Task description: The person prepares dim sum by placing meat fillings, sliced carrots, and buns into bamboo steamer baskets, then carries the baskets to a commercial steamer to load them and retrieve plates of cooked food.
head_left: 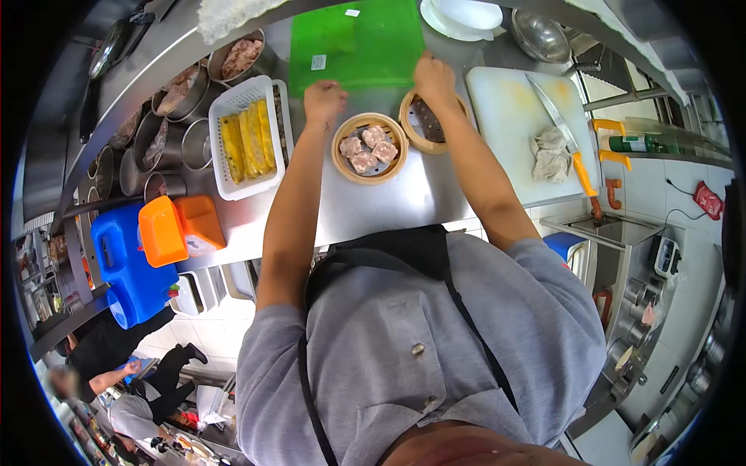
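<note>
A flat green plastic board (381, 46) with small white labels lies at the back of the steel counter. My left hand (325, 101) is closed at its front left corner, fingers curled against the edge. At the right front corner, my right hand (434, 77) is closed on the board's edge; its fingertips are partly hidden. Between my forearms stands a round bamboo steamer basket (336, 159) holding several pale meat dumplings (374, 137). Partly under my right forearm is a second steamer basket (409, 133) with a dark perforated liner and no dumplings visible.
A white basket (223, 175) holds yellow rolls, beside metal pots of raw meat (242, 57). To the right, a white cutting board (497, 101) carries a knife (556, 116) and cloth (551, 153). White bowls (464, 17) stand behind. Co-workers (136, 412) are at lower left.
</note>
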Demonstrator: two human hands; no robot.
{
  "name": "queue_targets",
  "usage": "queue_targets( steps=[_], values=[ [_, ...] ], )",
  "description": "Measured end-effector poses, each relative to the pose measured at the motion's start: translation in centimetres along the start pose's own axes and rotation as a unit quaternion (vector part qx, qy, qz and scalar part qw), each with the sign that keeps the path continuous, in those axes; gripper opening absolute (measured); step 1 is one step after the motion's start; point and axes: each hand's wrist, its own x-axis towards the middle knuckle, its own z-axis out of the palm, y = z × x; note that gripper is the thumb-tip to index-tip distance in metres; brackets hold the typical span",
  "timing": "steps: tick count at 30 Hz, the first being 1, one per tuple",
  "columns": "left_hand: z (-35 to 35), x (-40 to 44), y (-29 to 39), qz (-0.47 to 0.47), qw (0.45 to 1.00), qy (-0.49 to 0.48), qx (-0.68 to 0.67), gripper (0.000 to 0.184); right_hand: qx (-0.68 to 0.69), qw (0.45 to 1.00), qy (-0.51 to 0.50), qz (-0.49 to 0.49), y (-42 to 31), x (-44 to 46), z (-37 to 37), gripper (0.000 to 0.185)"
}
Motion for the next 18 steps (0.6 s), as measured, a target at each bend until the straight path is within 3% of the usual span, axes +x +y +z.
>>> queue_targets(
  steps=[5, 7, 8, 10, 14, 16, 18],
  values=[
    [-0.5, 2.3, -1.5, 0.060, 0.996, 0.064, 0.037, 0.017, -0.030, 0.999, -0.041, -0.020, 0.8, 1.6, 1.0, 0.019],
    [-0.3, 1.7, -1.5, 0.061, 0.995, 0.075, 0.033, 0.020, -0.034, 0.985, 0.002, -0.172, 2.0, 2.5, 2.3, 0.022],
    [-0.2, 1.6, -1.5, 0.060, 0.995, 0.071, 0.036, 0.020, -0.034, 0.985, 0.001, -0.167, 2.3, 3.3, 2.8, 0.022],
    [-0.4, 2.3, -2.4, 0.088, 0.992, 0.085, 0.032, 0.027, -0.001, 0.996, -0.069, -0.054, 1.9, 4.5, 3.4, 0.028],
    [-0.8, 2.7, -1.8, 0.099, 0.990, 0.097, 0.029, 0.034, 0.020, 0.997, -0.079, -0.010, 0.8, 5.5, 2.8, 0.033],
    [-0.6, -1.6, 0.0, 0.183, 0.946, 0.163, 0.214, 0.040, 0.035, 0.988, -0.149, -0.039, -0.1, 5.4, 1.6, 0.038],
    [-0.9, -5.0, -0.7, 0.192, 0.939, 0.145, 0.244, 0.041, 0.065, 0.986, -0.152, -0.017, -0.3, 6.3, 4.1, 0.038]
  ],
)
